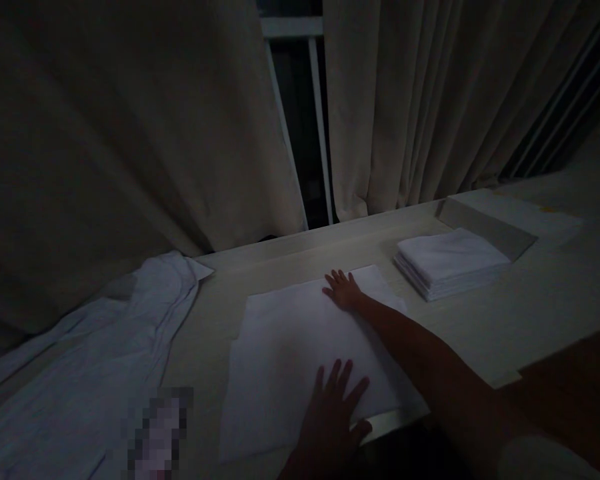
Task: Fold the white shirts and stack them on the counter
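A white cloth lies spread flat on the pale table in front of me. My right hand rests with fingers spread on its far right part, the arm stretched across the cloth's right side. Nearer to me, my left hand is over the front of the cloth, fingers apart and nothing in them. A stack of folded white cloths sits to the right of the spread one. On the left, a heap of loose white cloth lies wrinkled along the table.
A pale box-like object stands behind the stack on the table. Long beige curtains hang along the far edge, with a white-framed window gap between them. A pixelated patch covers something at the lower left.
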Demonstrator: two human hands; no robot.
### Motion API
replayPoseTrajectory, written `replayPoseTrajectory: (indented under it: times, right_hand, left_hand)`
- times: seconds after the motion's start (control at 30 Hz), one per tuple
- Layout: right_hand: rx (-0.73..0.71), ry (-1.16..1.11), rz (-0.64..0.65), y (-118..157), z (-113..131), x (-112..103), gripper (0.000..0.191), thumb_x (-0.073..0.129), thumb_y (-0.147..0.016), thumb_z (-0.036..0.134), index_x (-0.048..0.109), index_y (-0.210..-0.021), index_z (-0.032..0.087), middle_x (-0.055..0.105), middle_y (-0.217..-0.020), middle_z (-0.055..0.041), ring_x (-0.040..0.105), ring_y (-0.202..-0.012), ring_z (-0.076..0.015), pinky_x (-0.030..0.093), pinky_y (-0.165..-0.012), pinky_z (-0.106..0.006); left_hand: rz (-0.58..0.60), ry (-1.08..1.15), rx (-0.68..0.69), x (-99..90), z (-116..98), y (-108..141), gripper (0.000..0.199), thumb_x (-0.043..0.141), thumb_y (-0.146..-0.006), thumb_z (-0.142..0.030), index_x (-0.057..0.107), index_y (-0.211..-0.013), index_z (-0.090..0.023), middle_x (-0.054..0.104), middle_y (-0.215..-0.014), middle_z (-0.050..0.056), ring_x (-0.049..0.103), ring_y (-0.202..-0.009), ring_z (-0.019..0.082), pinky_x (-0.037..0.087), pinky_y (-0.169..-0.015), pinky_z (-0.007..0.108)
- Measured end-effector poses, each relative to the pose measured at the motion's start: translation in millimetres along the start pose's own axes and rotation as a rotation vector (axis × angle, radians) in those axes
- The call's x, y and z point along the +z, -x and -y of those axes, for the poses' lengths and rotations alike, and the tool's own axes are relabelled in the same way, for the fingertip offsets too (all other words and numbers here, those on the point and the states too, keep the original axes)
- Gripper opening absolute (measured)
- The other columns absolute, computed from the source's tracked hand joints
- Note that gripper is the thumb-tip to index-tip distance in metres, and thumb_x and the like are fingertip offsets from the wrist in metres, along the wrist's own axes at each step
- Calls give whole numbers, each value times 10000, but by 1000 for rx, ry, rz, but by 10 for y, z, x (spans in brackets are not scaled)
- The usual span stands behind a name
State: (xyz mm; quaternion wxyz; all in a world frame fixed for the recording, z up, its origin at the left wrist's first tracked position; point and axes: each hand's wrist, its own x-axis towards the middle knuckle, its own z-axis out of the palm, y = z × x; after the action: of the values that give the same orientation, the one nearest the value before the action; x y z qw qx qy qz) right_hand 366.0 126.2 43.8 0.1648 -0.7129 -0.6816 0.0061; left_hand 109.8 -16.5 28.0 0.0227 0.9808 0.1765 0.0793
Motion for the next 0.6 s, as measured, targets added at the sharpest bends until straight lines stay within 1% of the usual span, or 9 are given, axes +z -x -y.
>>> replayPoseTrajectory:
  times: [0.07,0.13,0.23,0.3,0.37,0.43,0.5,0.53,0.6]
  right_hand:
    - [-34,-8,31,140,92,-34,663,217,-986,565,247,-1501,149,155,-1571,-119,122,-1449,-284,60,-1153,-532]
    - [-102,-8,46,473,210,-60,698,221,-972,594,211,-1515,156,141,-1576,-111,101,-1454,-278,80,-1161,-524]
    - [-241,7,66,1238,280,-76,682,251,-970,592,163,-1528,210,157,-1579,-74,106,-1456,-251,97,-1170,-506]
    - [-224,27,79,1773,177,-90,658,269,-975,573,157,-1529,236,151,-1579,-66,115,-1454,-261,140,-1162,-513]
    - [-146,54,84,2210,-37,-123,659,306,-970,569,164,-1527,246,166,-1575,-73,143,-1449,-267,190,-1150,-509]
    - [-55,88,76,2500,-296,-172,643,326,-970,561,194,-1521,257,192,-1569,-75,163,-1444,-271,207,-1141,-515]
    - [15,119,63,2648,-518,-218,619,324,-973,551,222,-1513,267,206,-1566,-74,170,-1442,-272,208,-1135,-528]
    - [36,130,56,2679,-598,-233,608,319,-976,547,228,-1511,274,205,-1566,-70,169,-1442,-271,206,-1133,-532]
    - [47,142,43,2686,-684,-243,590,311,-979,541,228,-1508,296,203,-1568,-57,168,-1443,-264,203,-1132,-533]
  left_hand:
    - [4,28,-13,-11,-11,15,709,401,-873,-623,138,-1494,-404,89,-1600,-12,119,-1464,295,190,-1146,573]
    - [-2,46,-22,7,-39,22,739,414,-863,-631,121,-1499,-394,80,-1601,-10,115,-1465,290,192,-1150,572]
    - [-31,62,-38,81,-52,22,854,445,-843,-638,69,-1522,-281,89,-1600,50,116,-1465,284,201,-1161,541]
    - [-82,57,-83,132,31,49,853,423,-867,-608,56,-1526,-209,114,-1595,90,129,-1463,273,222,-1161,509]
    - [-140,16,-185,157,234,133,763,380,-906,-553,100,-1524,-204,135,-1593,92,143,-1460,265,243,-1152,496]
    - [-162,-58,-324,154,539,298,695,367,-913,-545,201,-1508,-227,136,-1595,82,147,-1458,279,242,-1146,514]
    - [-145,-128,-422,140,861,538,697,363,-900,-584,308,-1474,-193,177,-1581,119,172,-1448,316,235,-1133,549]
    - [-137,-156,-454,133,994,676,715,360,-891,-606,330,-1464,-178,207,-1572,133,185,-1443,323,231,-1130,556]
    - [-118,-193,-478,125,1152,943,718,348,-892,-610,305,-1475,-193,213,-1573,113,176,-1447,313,217,-1134,555]
